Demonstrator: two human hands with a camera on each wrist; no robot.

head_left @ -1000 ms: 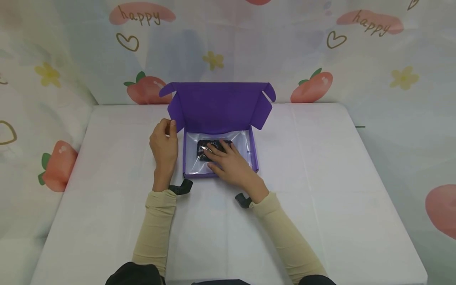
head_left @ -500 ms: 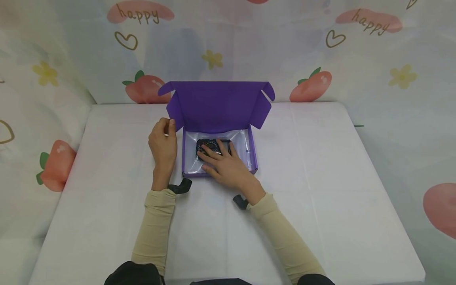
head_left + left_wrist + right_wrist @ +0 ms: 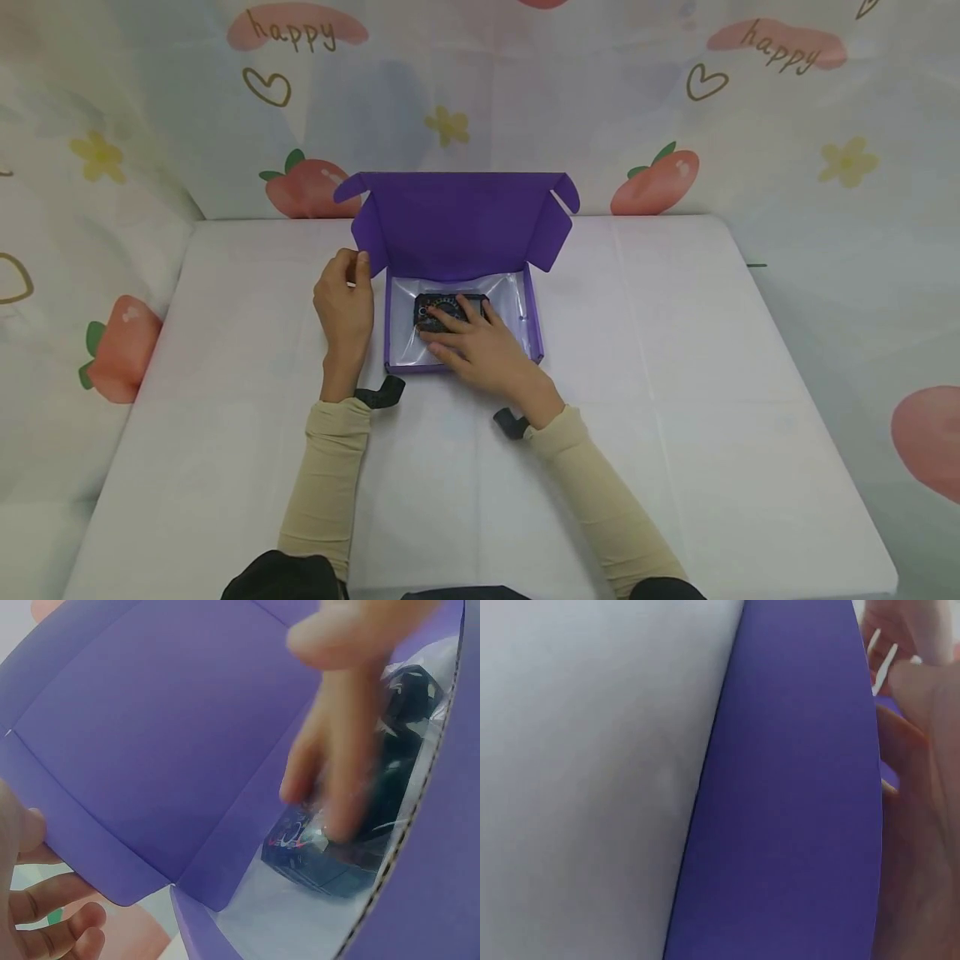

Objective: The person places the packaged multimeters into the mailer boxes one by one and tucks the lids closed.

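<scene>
We see the black gadget (image 3: 448, 310) lying on clear plastic wrap (image 3: 510, 304) inside the purple box (image 3: 461, 225). Our right hand (image 3: 480, 346) lays straight fingers (image 3: 457, 315) flat upon it. Our left hand (image 3: 345, 304), just outside the box's left wall, pinches its side flap. The box sits on the tabletop (image 3: 675, 375).

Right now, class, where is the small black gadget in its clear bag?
In the head view the black gadget lies inside the open purple box at the table's centre, toward its back wall, under the right hand fingers.
</scene>
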